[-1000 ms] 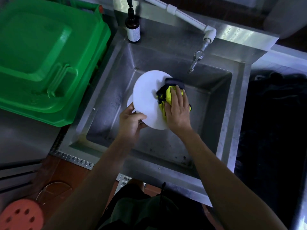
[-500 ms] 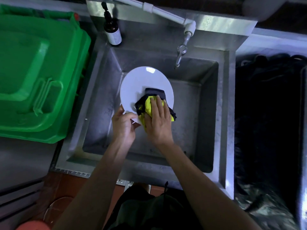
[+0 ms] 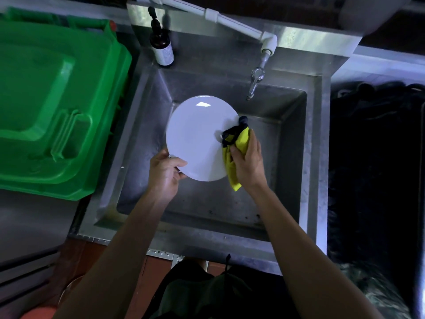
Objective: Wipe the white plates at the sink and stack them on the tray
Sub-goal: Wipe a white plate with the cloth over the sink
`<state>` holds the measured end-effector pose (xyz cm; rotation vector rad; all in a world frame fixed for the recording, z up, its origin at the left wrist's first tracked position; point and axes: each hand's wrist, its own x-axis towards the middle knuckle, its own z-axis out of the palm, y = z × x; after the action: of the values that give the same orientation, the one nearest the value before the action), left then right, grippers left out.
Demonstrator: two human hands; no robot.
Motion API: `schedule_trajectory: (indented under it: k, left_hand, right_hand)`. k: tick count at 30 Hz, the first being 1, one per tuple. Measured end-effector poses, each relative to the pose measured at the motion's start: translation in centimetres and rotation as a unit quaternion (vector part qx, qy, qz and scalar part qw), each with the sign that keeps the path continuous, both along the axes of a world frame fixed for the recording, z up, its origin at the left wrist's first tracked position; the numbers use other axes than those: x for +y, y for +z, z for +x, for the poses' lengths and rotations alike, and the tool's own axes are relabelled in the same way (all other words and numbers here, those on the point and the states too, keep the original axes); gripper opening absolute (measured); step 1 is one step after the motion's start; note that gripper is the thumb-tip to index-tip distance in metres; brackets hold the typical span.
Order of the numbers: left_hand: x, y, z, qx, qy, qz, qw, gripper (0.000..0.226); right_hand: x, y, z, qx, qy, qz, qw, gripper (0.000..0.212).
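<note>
A round white plate [image 3: 197,137] is held over the steel sink [image 3: 317,157], its face turned up toward me. My left hand [image 3: 164,173] pinches its lower left rim, thumb on top. My right hand [image 3: 249,161] grips a yellow cloth with dark edging [image 3: 236,143] and presses it against the plate's right edge. Part of the cloth hangs down below that hand. No tray is in view.
A large green bin lid [image 3: 53,107] lies left of the sink. A dark pump bottle [image 3: 162,46] stands at the sink's back left corner. The tap [image 3: 255,81] hangs over the basin's back. A dark mass [image 3: 377,169] fills the right side.
The plate has turned to show its full face. My right hand with the cloth slid from the plate's lower middle out to its right edge.
</note>
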<state>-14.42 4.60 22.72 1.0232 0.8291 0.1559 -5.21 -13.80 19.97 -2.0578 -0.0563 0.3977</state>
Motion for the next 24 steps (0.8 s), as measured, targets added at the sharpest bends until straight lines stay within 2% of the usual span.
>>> schedule_trajectory:
  k: [2,6,11,16,24]
  left_hand:
    - [0.5,-0.1,-0.2,0.0,-0.022,0.006,1.0,0.044]
    - [1.8,-0.3,-0.2,0.022,-0.088,0.049,0.995,0.033]
    - [3.3,-0.1,0.3,0.051,-0.145,0.099,0.983,0.035]
    - [4.6,0.8,1.2,0.079,-0.221,0.149,0.961,0.034]
    - [5.0,2.5,3.0,0.078,-0.32,0.227,0.917,0.045]
  right_hand:
    - [-0.5,0.2,0.8,0.014,-0.001,0.006,1.0,0.061]
    - [-1.0,0.2,2.1,0.045,0.002,-0.003,0.999,0.042]
    - [-1.5,0.4,3.3,0.049,0.026,0.003,0.998,0.04]
    - [-1.6,0.7,4.1,0.039,0.038,-0.009,0.998,0.028]
    - [-1.6,2.1,4.9,-0.008,0.089,-0.024,0.996,0.034]
